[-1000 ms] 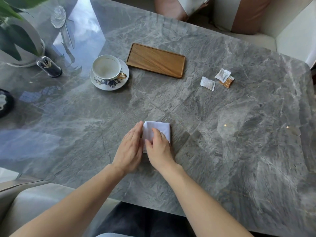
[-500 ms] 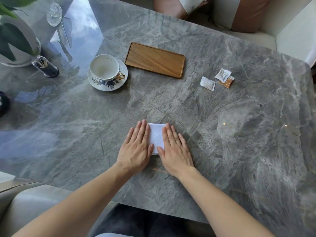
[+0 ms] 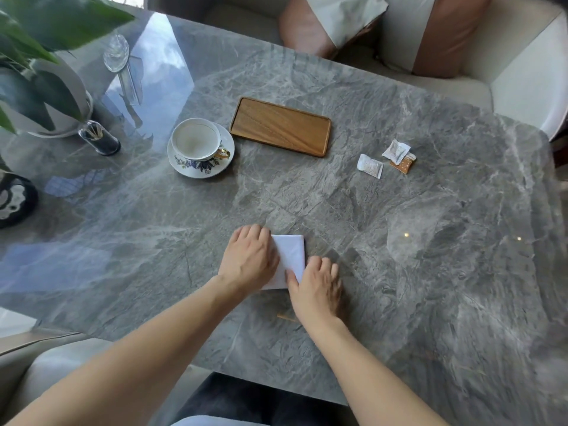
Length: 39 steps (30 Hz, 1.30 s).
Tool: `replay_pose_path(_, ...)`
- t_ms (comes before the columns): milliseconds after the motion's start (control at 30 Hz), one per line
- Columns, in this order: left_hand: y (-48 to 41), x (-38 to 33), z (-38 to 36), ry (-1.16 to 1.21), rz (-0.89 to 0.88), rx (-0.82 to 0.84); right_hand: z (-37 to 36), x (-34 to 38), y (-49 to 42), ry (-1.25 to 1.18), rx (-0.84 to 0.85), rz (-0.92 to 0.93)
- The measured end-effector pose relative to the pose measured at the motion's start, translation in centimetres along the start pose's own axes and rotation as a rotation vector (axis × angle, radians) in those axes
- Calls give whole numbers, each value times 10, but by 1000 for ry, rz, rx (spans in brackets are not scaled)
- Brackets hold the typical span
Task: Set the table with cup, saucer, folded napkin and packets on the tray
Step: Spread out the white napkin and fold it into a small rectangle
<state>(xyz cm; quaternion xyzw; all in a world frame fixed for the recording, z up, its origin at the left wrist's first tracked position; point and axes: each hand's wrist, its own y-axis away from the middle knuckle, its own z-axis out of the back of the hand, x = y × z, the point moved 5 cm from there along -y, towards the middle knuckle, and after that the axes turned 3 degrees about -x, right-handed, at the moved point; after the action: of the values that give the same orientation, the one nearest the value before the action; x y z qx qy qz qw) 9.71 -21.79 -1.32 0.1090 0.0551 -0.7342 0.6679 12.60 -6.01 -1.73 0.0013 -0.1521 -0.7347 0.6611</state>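
The grey veined marble table (image 3: 399, 272) spreads under and all around the fingers. Far off to the left of the fingertips and beyond them stands a white rounded planter (image 3: 66, 96) with broad green leaves (image 3: 46, 29) hanging over it. Just in front of that planter sits a small dark glass jar of toothpicks (image 3: 98, 138). Beyond it, farther from the fingers, lies a clear glass spoon (image 3: 118, 61) on the shiny tabletop. At the left edge, level with the knuckles, a black round object with white pattern (image 3: 13, 199) shows in part. Straight beyond the fingers, past the table's far edge, brown and cream cushions (image 3: 384, 23) rest on a cream sofa (image 3: 507, 78).
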Motion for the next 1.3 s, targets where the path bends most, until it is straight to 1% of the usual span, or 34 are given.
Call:
replay_pose_path(67, -17, 1, 2, -5, 2, 36, -6, 3, -2, -63, 75, -29)
replay_pose_path(133, -30, 2, -2, 78, -9, 125, -6, 9, -5, -150, 99, -18)
replay_pose_path(233, -34, 5, -6, 180, -22, 229, 2, 18, -7, -276, 75, 103)
replay_pose_path(300, -27, 11, -6, 329, 22, 234, 7, 21, -8, -436, 94, 157)
replay_pose_path(333, -22, 16, -5, 439, 75, 225, 10, 22, -9, -531, 104, 138)
replay_pose_path(400, -9, 27, -3, 608, 213, 183, 16, 26, -12, -699, 96, 31)
replay_pose_path(500, 10, 43, 5, 702, 398, 72, 17, 40, -19, -851, 106, -173)
replay_pose_path(633, 19, 66, 19, 810, 621, -91, 7, 77, -22, -848, 269, -255)
replay_pose_path(767, 18, 95, 30, 847, 732, -134, -2, 115, -22, -793, 311, -297)
replay_pose_path(867, 16, 122, 37, 824, 777, -140, -8, 146, -24, -775, 323, -258)
replay_pose_path(967, 12, 151, 44, 771, 780, -93, -9, 175, -31, -781, 312, -163)
replay_pose_path(1100, 0, 184, 61, 734, 664, -80, -14, 207, -47, -675, 323, 5)
replay_pose_path(1200, -8, 203, 60, 655, 672, -43, -20, 223, -56, -627, 341, 63)
replay_pose_path(1300, -20, 212, 51, 570, 670, -18, -25, 231, -62, -575, 303, 99)
